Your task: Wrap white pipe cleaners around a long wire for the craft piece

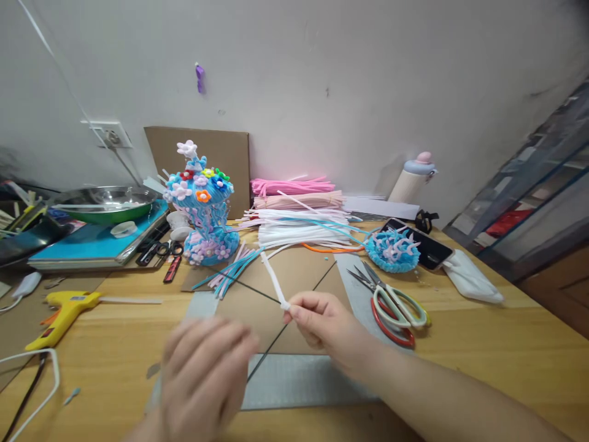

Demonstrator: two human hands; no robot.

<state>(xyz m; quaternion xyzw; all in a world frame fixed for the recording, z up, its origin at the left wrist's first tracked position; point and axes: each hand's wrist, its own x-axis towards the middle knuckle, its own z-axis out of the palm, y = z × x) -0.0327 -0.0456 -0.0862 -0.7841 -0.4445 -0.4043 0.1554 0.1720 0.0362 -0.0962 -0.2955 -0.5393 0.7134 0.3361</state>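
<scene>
The table [497, 350] supports the work area. A grey mat [304, 387] lies at its near middle, with a brown card [313, 264] on top, crossed by dark lines. At the far side of the card is a pile [304, 228] of white stems.

The left hand [207, 365] is at the near left, over the near-left part of the mat. It is blurred; its fingers appear bent and close together, and whether they grip anything cannot be told. The right hand [317, 316] reaches in from the near right, over the card. Its thumb and forefinger are pressed together, pinching one white stem. The scissors [379, 285] lie to the right of this hand, apart from it.

The pinched stem [274, 276] is over the card, on the far-left side of the right hand's grip. Its long axis runs from the fingertips toward the far left, where its free end points toward the pile; contact there cannot be confirmed. The right hand is the nearer one; the left hand is apart from the stem, to its near left. The pinched end [285, 305] looks thicker than the shaft, possibly folded.
</scene>
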